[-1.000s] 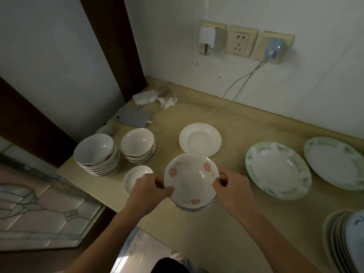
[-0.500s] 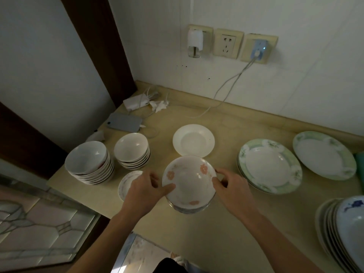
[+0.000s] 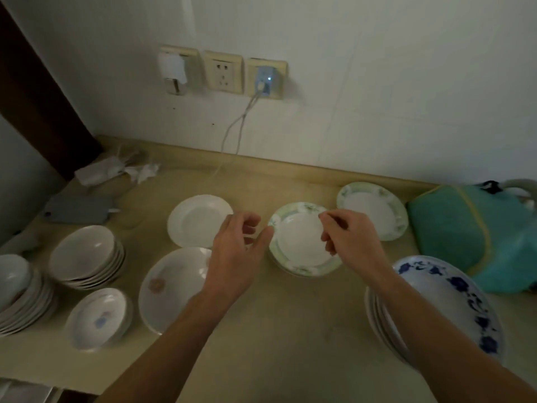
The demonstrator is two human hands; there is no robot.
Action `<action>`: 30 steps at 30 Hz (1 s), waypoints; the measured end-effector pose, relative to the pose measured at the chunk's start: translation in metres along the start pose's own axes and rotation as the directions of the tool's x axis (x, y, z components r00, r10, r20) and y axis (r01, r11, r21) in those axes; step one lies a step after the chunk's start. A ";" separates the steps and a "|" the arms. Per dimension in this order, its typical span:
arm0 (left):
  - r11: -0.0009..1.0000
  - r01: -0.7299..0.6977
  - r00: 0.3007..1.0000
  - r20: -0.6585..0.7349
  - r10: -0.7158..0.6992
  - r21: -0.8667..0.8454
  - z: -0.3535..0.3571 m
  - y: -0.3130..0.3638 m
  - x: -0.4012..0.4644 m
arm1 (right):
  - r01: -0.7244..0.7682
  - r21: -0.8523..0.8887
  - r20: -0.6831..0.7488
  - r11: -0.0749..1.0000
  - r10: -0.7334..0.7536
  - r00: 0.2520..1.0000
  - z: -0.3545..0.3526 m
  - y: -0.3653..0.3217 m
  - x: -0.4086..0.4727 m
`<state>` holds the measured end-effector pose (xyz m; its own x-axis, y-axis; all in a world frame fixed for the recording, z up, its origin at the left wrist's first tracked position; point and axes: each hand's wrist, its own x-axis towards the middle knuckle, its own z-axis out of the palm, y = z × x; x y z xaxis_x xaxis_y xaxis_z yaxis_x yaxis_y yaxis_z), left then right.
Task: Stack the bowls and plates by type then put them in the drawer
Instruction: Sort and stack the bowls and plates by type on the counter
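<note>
The green-rimmed plate stack sits mid-counter, and both hands hang over it empty. The left hand is at its left edge, fingers loosely curled and spread apart, gripping nothing. The right hand floats above the right half of the plate, fingers bent but not closed on anything. Behind it to the right lies 1 more green-rimmed plate, apart from the stack. To the left sit a plain white plate and, nearer, a pink-flowered bowl partly under the left wrist. Further left are a small bowl and 2 stacks of white bowls. At the right edge a blue-patterned plate stack stands just in front of a teal bag.
</note>
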<state>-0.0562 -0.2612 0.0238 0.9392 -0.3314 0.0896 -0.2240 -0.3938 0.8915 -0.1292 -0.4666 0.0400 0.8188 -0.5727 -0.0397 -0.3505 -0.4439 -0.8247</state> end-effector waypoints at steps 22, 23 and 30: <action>0.884 0.468 0.883 -0.052 -0.467 0.013 0.147 -0.048 0.015 | -0.624 -0.051 0.133 0.779 0.625 0.769 -0.140 0.197 0.129; 0.886 0.464 0.884 -0.058 -0.463 0.006 0.147 -0.049 0.015 | -0.636 -0.029 0.143 0.771 0.633 0.761 -0.138 0.199 0.131; 0.878 0.478 0.876 -0.070 -0.478 -0.022 0.143 -0.054 0.015 | -0.684 0.131 0.202 0.718 0.656 0.727 -0.128 0.210 0.141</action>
<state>-0.0670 -0.3675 -0.0865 0.9476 -0.0422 -0.3166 0.2576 -0.4852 0.8356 -0.1454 -0.7286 -0.0665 0.4575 -0.5686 -0.6836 -0.7519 0.1631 -0.6388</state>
